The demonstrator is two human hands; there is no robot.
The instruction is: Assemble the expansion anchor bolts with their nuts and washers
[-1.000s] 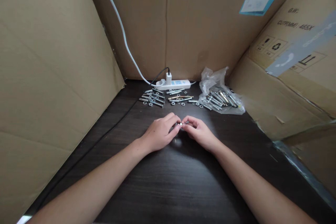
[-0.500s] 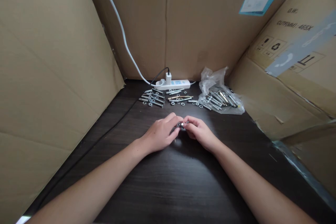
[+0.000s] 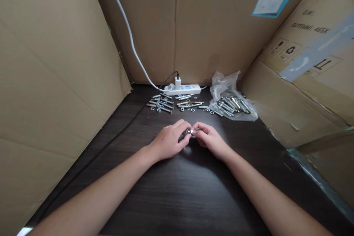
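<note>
Between my two hands, over the dark table, is a small shiny metal bolt with a nut [image 3: 191, 131] at its visible end. My left hand [image 3: 172, 139] pinches the bolt, and its fingers hide most of the shank. My right hand [image 3: 209, 137] has thumb and fingertips closed at the nut, close against the left fingers. Beyond the hands lie a group of loose bolts [image 3: 165, 109] with several washers and nuts, and a second group of metal bolts and sleeves [image 3: 190, 104]. A clear plastic bag [image 3: 225, 81] at the right holds more bolts [image 3: 234, 104].
A white power strip [image 3: 190, 89] with a charger [image 3: 177, 82] stands at the back. A black cable [image 3: 116, 136] crosses the dark table [image 3: 177, 199] on the left. Cardboard boxes wall in the left [image 3: 55, 62], back [image 3: 155, 25] and right [image 3: 298, 110].
The right fingertips have shifted slightly at the nut, and its bright face shows more now. The left hand and the things on the table stay almost as they were.
</note>
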